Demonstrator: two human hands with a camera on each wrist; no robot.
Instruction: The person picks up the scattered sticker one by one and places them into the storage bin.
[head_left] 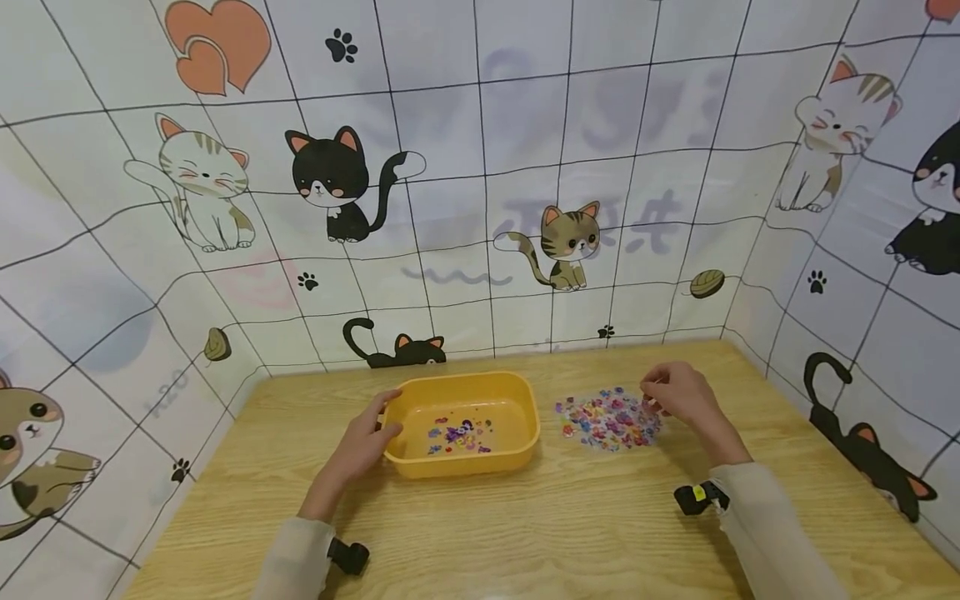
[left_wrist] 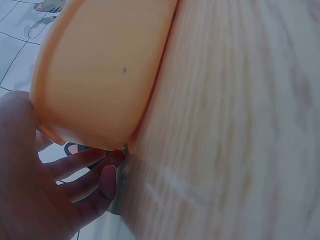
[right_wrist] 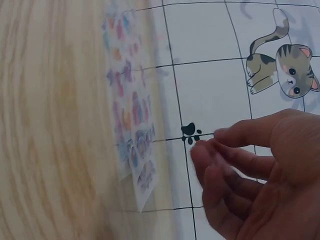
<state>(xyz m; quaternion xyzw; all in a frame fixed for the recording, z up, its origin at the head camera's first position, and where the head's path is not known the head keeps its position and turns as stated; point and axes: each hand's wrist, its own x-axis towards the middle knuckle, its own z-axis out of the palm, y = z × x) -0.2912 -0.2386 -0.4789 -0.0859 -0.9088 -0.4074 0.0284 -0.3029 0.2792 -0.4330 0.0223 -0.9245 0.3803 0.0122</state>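
Observation:
A yellow plastic basin (head_left: 462, 465) stands on the table, with small colourful sticker-like pieces (head_left: 459, 433) scattered on its floor. My left hand (head_left: 365, 437) grips its left end, thumb over the rim and fingers against the outer wall; in the left wrist view these fingers (left_wrist: 82, 192) bend below the wall. To the basin's right lies a flat patch of colourful stickers (head_left: 611, 421), one corner (right_wrist: 142, 177) raised in the right wrist view. Over its right edge is my right hand (head_left: 686, 398), thumb and forefinger tips close together. Whether a small piece is between them I cannot tell.
The wooden table (head_left: 495, 533) ends at a white cloth wall (head_left: 450, 292) printed with cats and grid lines, which also rises on both sides. Black wrist cameras (head_left: 348, 556) are strapped to both forearms.

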